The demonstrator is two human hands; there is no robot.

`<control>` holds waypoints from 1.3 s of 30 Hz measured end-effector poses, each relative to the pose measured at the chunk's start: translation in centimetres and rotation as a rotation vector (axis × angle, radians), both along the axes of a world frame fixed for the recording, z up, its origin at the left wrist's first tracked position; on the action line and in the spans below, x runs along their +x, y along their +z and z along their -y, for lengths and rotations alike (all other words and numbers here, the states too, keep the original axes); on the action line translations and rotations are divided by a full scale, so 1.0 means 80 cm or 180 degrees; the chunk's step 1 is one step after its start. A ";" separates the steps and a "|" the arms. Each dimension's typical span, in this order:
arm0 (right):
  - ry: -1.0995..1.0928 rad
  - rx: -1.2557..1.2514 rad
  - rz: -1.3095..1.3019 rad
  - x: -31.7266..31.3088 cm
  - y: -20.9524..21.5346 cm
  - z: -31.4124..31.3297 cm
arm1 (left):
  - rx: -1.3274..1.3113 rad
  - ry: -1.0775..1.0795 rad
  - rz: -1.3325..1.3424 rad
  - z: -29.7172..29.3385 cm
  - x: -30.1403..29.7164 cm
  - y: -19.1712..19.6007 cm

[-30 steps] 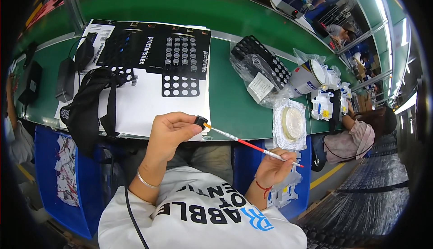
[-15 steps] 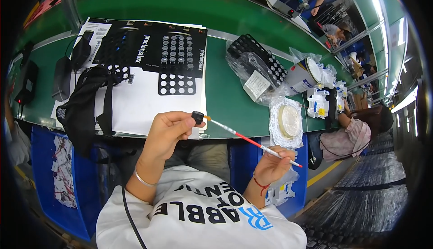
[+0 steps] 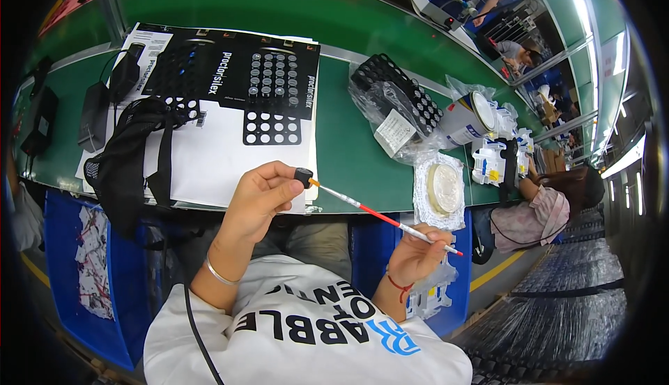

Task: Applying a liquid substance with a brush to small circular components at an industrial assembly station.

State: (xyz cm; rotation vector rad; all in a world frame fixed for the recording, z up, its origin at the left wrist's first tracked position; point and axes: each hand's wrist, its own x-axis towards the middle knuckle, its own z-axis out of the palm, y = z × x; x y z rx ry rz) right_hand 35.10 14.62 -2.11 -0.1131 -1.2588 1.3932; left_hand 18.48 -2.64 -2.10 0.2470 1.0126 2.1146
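Between the thumb and fingers of my left hand [image 3: 263, 200] is a small black cylindrical part [image 3: 303, 177], held up just over the table's front edge. My right hand [image 3: 421, 249] pinches a slim paintbrush [image 3: 380, 216] with a red and white handle near its rear end. The brush slants up to the left, and its orange-brown bristles meet the side of the black part. To the right of the brush, a round shallow dish [image 3: 444, 188] with pale contents sits on a crumpled white wrapping [image 3: 420, 212].
Black perforated trays [image 3: 272, 128] with round parts lie on printed card and white paper [image 3: 223, 165]. More trays in clear plastic [image 3: 394, 92], a metal can [image 3: 467, 119] and white plastic parts [image 3: 489, 162] stand at right. A black mesh bag [image 3: 125, 165] hangs over the left edge. A co-worker [image 3: 531, 214] sits at right.
The hands, the brush and the black part have barely moved; the brush tip stays at the part. The whole view has shifted very slightly.
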 end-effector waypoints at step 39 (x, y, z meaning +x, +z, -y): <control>-0.0404 -0.0395 0.0037 0.015 -0.029 -0.030 | -0.3749 0.1687 -0.3210 -0.064 -0.123 -0.026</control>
